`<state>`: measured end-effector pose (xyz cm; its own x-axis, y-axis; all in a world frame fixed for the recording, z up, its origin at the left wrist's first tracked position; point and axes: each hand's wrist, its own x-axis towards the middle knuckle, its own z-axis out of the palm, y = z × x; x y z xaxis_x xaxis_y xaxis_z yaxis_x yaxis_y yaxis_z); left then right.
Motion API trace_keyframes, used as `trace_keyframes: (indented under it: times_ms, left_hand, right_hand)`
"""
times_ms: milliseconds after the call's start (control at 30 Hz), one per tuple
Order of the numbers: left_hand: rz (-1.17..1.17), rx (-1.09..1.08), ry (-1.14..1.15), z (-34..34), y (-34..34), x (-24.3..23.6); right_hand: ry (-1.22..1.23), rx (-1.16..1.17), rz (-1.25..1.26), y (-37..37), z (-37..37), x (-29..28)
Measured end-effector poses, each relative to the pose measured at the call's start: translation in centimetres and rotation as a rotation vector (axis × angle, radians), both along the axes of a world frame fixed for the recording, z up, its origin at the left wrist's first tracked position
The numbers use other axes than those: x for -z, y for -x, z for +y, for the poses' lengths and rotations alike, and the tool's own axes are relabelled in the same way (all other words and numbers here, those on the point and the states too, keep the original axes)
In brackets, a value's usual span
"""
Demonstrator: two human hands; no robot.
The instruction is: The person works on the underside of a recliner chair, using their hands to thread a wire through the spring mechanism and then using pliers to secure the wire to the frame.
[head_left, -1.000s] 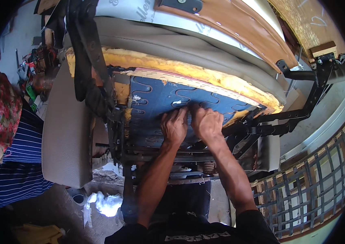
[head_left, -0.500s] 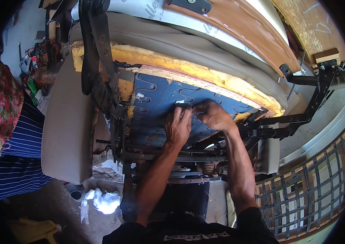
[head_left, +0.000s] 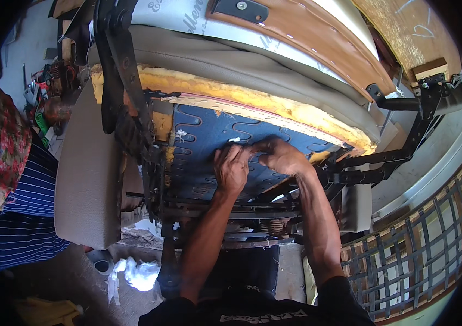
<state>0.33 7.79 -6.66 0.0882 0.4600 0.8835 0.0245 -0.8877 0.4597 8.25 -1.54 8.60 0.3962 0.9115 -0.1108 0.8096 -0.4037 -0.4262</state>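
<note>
Floor (head_left: 87, 285) at the lower left carries a grey hollow cylinder (head_left: 102, 266), its inside too dark to read, with white stuffing (head_left: 143, 276) lying just beside it. Black metal bars (head_left: 112, 76) frame the underside of a seat, which holds a blue panel (head_left: 214, 125) crossed by zigzag springs; a small white tuft (head_left: 234, 140) sits on the panel, just past the left fingertips. Yellow foam (head_left: 225, 87) lines the far edge, above a pale strip (head_left: 252, 113) marked with short dashes. Bare blue surface opens toward the left and far edges, while bars crowd the near edge and both sides. The left hand (head_left: 232, 167) and right hand (head_left: 286, 157) are close together over the panel's middle, fingers curled, fingertips meeting or nearly so; whether they grip anything, I cannot tell. The panel looks dull, darkening toward its near edge
</note>
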Motion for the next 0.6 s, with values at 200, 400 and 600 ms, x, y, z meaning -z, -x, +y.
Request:
trace_keyframes:
  times_ms: [200, 400, 600]
  left_hand:
    - [0.063, 0.001, -0.01, -0.2, 0.3, -0.9]
    - [0.048, 0.023, 0.044, -0.5, 0.0, -1.0]
    - [0.016, -0.033, 0.027, -0.6, -0.2, -1.4]
  right_hand:
    - [-0.159, 0.042, -0.397, 1.2, -1.5, 1.6]
    - [-0.519, 0.378, -0.202, 3.3, -3.4, 4.1]
    - [-0.587, 0.484, 0.011, 2.1, -3.5, 7.2]
